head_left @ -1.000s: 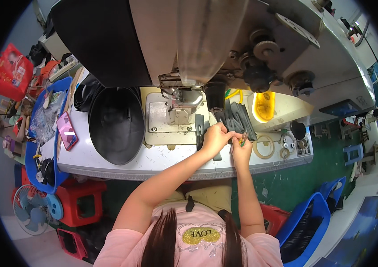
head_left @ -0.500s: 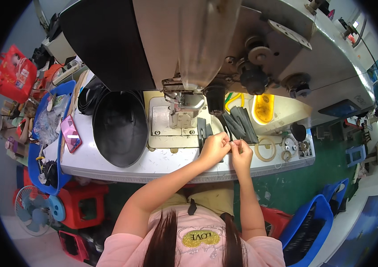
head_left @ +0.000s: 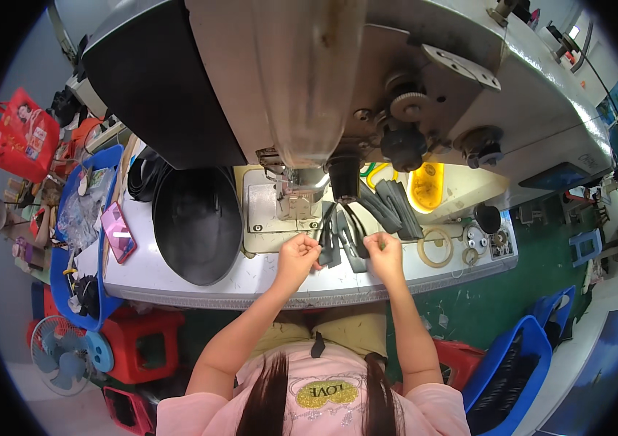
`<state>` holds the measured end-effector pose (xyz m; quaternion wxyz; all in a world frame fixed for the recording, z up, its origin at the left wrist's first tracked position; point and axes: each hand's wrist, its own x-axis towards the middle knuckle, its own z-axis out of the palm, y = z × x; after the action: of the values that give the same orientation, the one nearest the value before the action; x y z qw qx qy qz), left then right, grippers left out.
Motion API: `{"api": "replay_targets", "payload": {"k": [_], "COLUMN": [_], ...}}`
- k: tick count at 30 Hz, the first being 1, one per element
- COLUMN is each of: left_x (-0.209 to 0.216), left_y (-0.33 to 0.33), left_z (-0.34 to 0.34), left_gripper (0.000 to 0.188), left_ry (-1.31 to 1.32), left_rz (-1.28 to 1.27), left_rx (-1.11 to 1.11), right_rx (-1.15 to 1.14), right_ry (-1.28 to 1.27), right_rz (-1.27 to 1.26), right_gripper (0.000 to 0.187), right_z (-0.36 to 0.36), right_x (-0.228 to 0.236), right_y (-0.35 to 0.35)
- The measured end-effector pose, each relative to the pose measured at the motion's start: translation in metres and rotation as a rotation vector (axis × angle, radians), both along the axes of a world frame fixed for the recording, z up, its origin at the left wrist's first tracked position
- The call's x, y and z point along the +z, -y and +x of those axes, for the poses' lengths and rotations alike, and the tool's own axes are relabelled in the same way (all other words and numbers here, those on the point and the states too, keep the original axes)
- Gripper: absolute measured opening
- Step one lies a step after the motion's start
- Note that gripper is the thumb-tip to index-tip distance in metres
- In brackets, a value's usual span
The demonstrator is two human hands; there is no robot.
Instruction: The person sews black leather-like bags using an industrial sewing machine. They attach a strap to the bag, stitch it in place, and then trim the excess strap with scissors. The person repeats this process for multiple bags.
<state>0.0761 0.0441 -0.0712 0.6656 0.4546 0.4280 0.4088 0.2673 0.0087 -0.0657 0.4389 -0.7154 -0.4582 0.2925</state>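
Black, narrow, flexible strip (head_left: 356, 224): right at centre, bowed between the two hands, its far bend tucked partly behind the machine, so one length or two, I can't tell.
Bare left hand (head_left: 299, 259): fingers pinched, seemingly on the strip's left end, and set well apart from its partner.
Bare right hand (head_left: 384, 256): thumb and finger clamped, it appears, on the strip's right end.
Dark grey, flat, flexible pieces (head_left: 352, 251): lying between the hands, ends pointing near.
Dark grey bundle of flat strips (head_left: 394, 207): fanned out, just far of the right hand, easy reach.
Beige-grey metal sewing machine (head_left: 542, 109): looming over the far side, its black cylindrical part (head_left: 343, 180) just beyond the strip.
White tabletop (head_left: 265, 275): under it all, with a large black oval piece (head_left: 198, 232) over to the left.
Strip work: looks like spreading and sorting by hand, rather than stitching.
Next move: would call for a steady pinch at both ends, clear of the loose pieces between.
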Motion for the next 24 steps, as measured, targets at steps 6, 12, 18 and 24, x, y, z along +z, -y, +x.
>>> {"api": "replay_targets", "payload": {"k": [6,12,18,24], "left_x": [0.013,0.013,0.017,0.026], "left_y": [0.009,0.010,0.012,0.022], "left_z": [-0.045,-0.003,0.005,0.018], "left_gripper": [0.004,0.005,0.015,0.012], "left_ry": [-0.103,-0.072,-0.466,-0.548], "left_rz": [0.007,0.072,0.277,0.617], "left_rx": [0.080,-0.002,0.006,0.015], "right_rx": [-0.091,0.081,-0.027,-0.032], "right_ry": [0.023,0.013,0.533,0.803], "right_rz": [0.104,-0.015,0.221,0.147], "right_gripper": [0.010,0.013,0.018,0.020], "right_z": [0.032,0.002,0.010,0.019], "right_x": [0.019,0.008,0.030,0.020], "right_y": [0.015,0.007,-0.003,-0.014]}}
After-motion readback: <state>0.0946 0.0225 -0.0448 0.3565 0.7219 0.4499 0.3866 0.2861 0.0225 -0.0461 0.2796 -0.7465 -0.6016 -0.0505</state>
